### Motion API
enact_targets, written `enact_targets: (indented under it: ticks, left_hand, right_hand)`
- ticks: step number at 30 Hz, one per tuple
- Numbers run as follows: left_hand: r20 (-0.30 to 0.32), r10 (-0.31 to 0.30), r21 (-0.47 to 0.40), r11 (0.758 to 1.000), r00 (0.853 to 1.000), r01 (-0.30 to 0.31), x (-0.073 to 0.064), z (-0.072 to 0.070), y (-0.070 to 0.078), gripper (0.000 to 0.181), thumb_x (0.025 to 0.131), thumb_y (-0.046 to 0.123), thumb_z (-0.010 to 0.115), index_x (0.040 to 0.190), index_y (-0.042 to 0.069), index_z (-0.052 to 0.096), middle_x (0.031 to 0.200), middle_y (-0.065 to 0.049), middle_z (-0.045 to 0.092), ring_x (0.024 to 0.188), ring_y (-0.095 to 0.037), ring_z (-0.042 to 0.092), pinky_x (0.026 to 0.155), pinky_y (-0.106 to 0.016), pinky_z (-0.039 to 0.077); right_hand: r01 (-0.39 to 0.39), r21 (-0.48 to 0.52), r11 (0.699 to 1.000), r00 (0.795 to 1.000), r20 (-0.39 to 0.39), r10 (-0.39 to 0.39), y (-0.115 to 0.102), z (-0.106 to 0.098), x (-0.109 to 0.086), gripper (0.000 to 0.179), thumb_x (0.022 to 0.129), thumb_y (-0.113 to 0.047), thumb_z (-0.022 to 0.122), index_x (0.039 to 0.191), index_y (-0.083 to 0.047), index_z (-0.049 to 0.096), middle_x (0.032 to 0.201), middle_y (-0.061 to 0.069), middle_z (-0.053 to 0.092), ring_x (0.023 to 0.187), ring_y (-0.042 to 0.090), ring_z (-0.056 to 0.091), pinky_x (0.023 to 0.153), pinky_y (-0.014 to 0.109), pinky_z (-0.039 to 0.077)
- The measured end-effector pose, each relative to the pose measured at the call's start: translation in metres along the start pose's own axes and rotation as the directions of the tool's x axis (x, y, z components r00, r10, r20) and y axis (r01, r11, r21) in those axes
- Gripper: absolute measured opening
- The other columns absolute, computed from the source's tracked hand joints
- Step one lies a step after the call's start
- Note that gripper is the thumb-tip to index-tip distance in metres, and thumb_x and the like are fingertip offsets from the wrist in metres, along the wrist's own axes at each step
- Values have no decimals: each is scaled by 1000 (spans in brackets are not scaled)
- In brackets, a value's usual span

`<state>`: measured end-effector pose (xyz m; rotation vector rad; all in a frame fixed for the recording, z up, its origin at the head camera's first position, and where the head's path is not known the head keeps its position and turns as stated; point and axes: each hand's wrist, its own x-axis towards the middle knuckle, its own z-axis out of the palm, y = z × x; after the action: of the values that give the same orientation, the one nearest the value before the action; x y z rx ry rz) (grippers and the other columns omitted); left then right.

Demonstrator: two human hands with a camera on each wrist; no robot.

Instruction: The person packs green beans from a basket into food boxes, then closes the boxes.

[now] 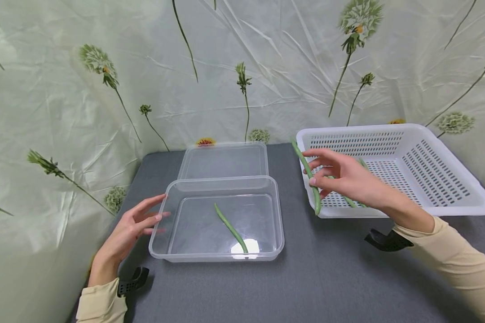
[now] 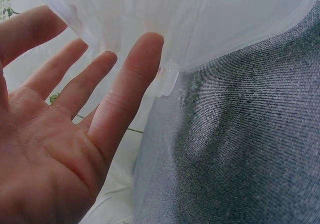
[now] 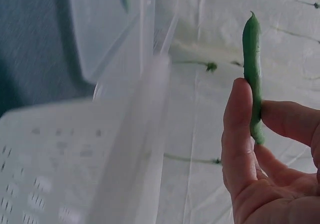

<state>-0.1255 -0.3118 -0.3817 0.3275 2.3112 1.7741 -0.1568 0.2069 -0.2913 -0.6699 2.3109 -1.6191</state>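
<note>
- The right hand (image 1: 339, 172) pinches a green bean (image 3: 253, 54) between thumb and fingers; the bean's upper part sticks out past the fingertips.
- That bean is raised at the left edge of the white basket (image 1: 469, 211), tilted in the head view.
- More beans (image 1: 349, 202) lie on the basket's slotted floor, partly hidden by the right hand, so their number is hard to tell.
- The left hand (image 1: 129, 229) is at the left side of the clear box (image 1: 218, 257), its fingers spread and slightly bent; whether every fingertip touches the wall, I cannot tell.
- A single bean (image 1: 230, 228) lies slantwise inside the box, toward the right.
- A clear lid (image 1: 226, 160) lies flat just behind the box.
- Box, lid and basket rest on a dark grey table (image 1: 315, 278), with the basket to the right of the box.
- Behind hangs a pale sheet (image 1: 210, 103) printed with flowers.
</note>
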Motion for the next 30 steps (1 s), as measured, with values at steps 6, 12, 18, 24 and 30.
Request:
enact_targets:
  ticks: [6,12,18,24,30]
  left_hand:
    - [-1,-5,-3,1000,1000,5,0,1,0,51,102,9,54,150,6,39,151,-6,39,116,-14,60,79,-43,58]
    - [-2,-13,-4,1000,1000,13,-2,0,0,51,102,10,54,150,8,39,152,-4,39,118,-14,60,79,-42,58]
    - [-4,-19,-2,1000,1000,19,-4,-1,0,50,102,10,54,150,9,40,152,-3,39,117,-14,60,79,-43,58]
    - [-5,-26,-1,1000,1000,26,-1,-1,0,50,102,11,55,150,9,40,152,-3,39,117,-14,60,79,-42,58]
    - [-2,-15,-12,1000,1000,15,1,-2,0,51,102,9,54,150,8,39,150,-4,42,117,-14,60,79,-43,58]
  right_hand:
    - [42,27,999,997,66,-43,-1,21,7,56,93,0,66,144,-6,44,119,19,55,93,25,66,67,45,59]
    - [63,72,995,994,90,-69,-5,50,15,55,94,2,64,145,-9,44,123,15,56,96,30,66,68,44,59]
    - [69,147,987,990,109,-86,-1,76,28,56,95,1,63,146,-9,43,125,18,53,98,36,64,69,44,59]
    - [39,198,979,991,119,-64,7,92,44,55,94,1,64,144,-10,45,124,20,54,95,31,65,68,44,59]
    - [-15,186,982,987,162,-16,15,104,60,50,92,-3,65,139,-14,52,119,20,57,85,26,66,63,49,58]
